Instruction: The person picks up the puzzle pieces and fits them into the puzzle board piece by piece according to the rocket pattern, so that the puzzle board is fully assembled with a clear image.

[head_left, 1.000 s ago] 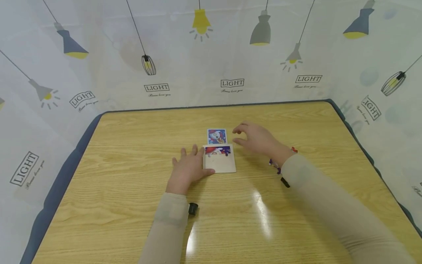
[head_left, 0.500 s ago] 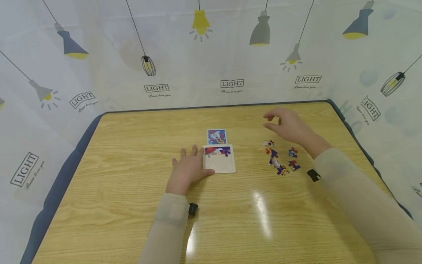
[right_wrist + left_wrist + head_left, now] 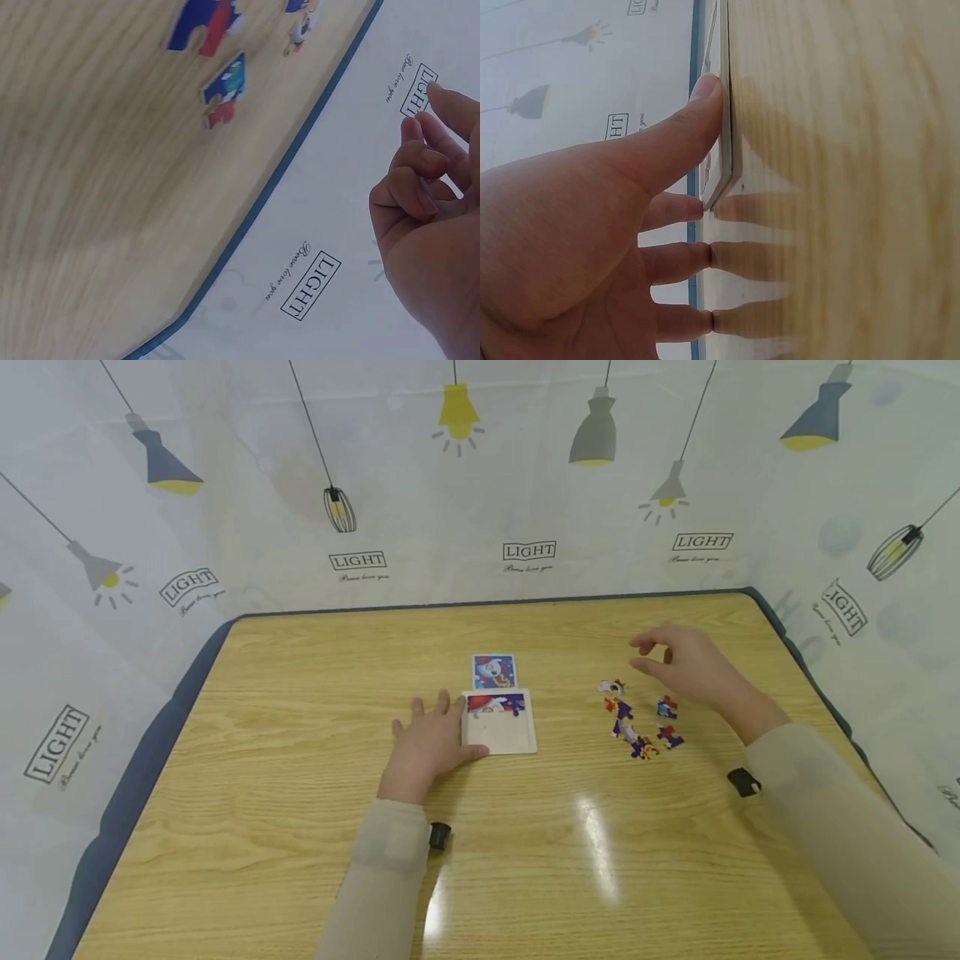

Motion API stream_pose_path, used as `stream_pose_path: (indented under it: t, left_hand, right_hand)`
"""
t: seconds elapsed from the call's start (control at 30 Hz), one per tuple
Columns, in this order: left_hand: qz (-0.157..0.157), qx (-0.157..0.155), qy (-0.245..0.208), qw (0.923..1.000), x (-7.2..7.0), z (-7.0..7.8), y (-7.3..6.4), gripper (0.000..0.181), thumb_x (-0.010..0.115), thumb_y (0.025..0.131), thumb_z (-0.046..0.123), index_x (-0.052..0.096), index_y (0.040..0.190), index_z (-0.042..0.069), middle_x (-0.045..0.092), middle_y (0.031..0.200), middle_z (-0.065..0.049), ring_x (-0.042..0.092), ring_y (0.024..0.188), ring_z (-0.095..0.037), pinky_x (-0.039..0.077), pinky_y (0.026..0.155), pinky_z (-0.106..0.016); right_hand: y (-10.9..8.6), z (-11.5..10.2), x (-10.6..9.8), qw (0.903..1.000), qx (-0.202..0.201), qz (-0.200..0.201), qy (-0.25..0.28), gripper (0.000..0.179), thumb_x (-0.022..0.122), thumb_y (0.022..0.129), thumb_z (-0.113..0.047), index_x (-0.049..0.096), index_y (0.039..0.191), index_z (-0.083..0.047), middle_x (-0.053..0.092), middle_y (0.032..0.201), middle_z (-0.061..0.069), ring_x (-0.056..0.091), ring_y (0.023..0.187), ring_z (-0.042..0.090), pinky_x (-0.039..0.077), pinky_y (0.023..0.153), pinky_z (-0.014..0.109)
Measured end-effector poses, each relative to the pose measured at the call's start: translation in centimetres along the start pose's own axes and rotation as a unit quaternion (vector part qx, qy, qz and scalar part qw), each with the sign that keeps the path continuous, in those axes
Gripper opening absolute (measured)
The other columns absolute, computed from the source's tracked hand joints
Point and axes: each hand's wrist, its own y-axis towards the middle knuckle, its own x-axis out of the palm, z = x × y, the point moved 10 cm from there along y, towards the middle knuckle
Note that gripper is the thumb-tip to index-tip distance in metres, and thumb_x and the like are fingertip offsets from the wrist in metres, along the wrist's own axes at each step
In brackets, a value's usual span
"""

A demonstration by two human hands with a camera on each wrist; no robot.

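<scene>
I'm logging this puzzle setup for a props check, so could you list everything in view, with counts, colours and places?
Puzzle tray: one, cream, mid-table
Fitted pieces: count unclear, red, white and purple, tray's far end
Picture card: one, blue, red and white, just beyond the tray
Loose puzzle pieces: several, multicoloured, right of the tray
Table: one, light wood-grain
Border: one, dark blue, along table edges
Wall covering: white, printed with lamps and "LIGHT", behind the table
Small devices: two, black, one by each cuff
Sleeves: two, beige, one per arm
Left grip: one, bare, at the tray's left edge
Right grip: one, bare, raised near the loose pieces
</scene>
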Motion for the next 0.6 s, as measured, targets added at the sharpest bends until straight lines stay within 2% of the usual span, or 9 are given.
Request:
stream_pose_path:
  t: [0.17,0.4,0.6]
  left_hand:
    - [0.001,0.002,0.002,1.0,0.1,0.0,0.1,0.1,0.07,0.093,0.068,0.025,0.171,0.023,0.015,0.18,-0.011,0.009,0.164,-0.052,0.014,0.125,-0.081]
    - [0.0,0.001,0.002,1.0,0.0,0.1,0.0,0.1,0.069,0.093,0.068,0.025,0.171,0.023,0.015,0.18,-0.011,0.009,0.164,-0.052,0.014,0.125,-0.081]
    - [0.0,0.001,0.003,1.0,0.1,0.1,0.1,0.099,0.069,0.094,0.068,0.025,0.171,0.023,0.014,0.18,-0.011,0.009,0.165,-0.052,0.014,0.126,-0.081]
  right_hand:
    - [-0.5,0.8,0.8,0.9998,0.014,-0.011,0.005,0.045,0.064,0.108,-0.032,0.063,0.144,-0.005,0.067,0.132,0.019,0.056,0.082,0.024,0.047,0.063,0.035]
    - [-0.9,1.6,1.6,0.9992,0.021,-0.03,0.016,0.046,0.063,0.109,-0.032,0.061,0.146,-0.004,0.066,0.133,0.02,0.058,0.072,0.022,0.049,0.055,0.033]
    - [-1.4,2.0,2.3,0.9991,0.019,-0.037,0.01,0.045,0.065,0.108,-0.029,0.062,0.144,-0.003,0.068,0.129,0.019,0.056,0.074,0.022,0.048,0.057,0.032]
